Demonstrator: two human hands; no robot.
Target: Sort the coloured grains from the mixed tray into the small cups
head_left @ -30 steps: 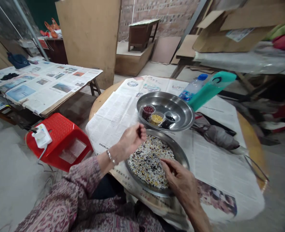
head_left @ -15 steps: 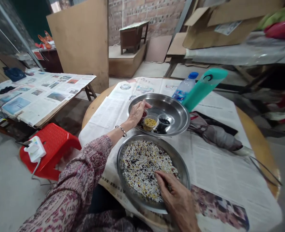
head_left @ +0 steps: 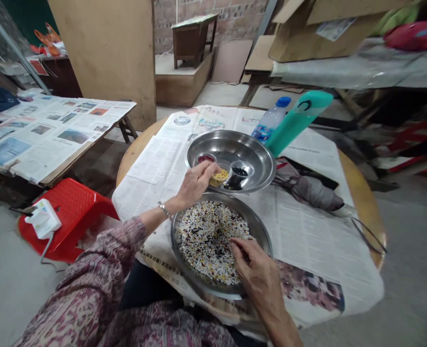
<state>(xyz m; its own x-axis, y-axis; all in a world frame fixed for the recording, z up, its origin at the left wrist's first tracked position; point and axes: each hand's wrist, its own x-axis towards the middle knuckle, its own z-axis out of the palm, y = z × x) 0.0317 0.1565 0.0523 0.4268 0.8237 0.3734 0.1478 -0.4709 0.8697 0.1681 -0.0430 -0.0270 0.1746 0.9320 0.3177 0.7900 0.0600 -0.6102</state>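
Newspaper (head_left: 296, 241) covers our table (head_left: 137, 150). Left hand (head_left: 195, 182) at cups (head_left: 219, 178), right hand (head_left: 258, 267) at grains (head_left: 206, 236), our fingers (head_left: 245, 245) curl; any grip we cannot tell.

paper (head_left: 148, 166) lay over the table (head_left: 360, 197). on it, the near basin (head_left: 261, 233), with grain (head_left: 206, 241) in it, stood before the far basin (head_left: 259, 159), which held three cups (head_left: 219, 177) toward its front. a bottle (head_left: 271, 120) stood behind the far basin's right side, and an umbrella (head_left: 314, 190) lay to its right. left of the table was a stool (head_left: 72, 209) with a socket (head_left: 44, 219) on it.
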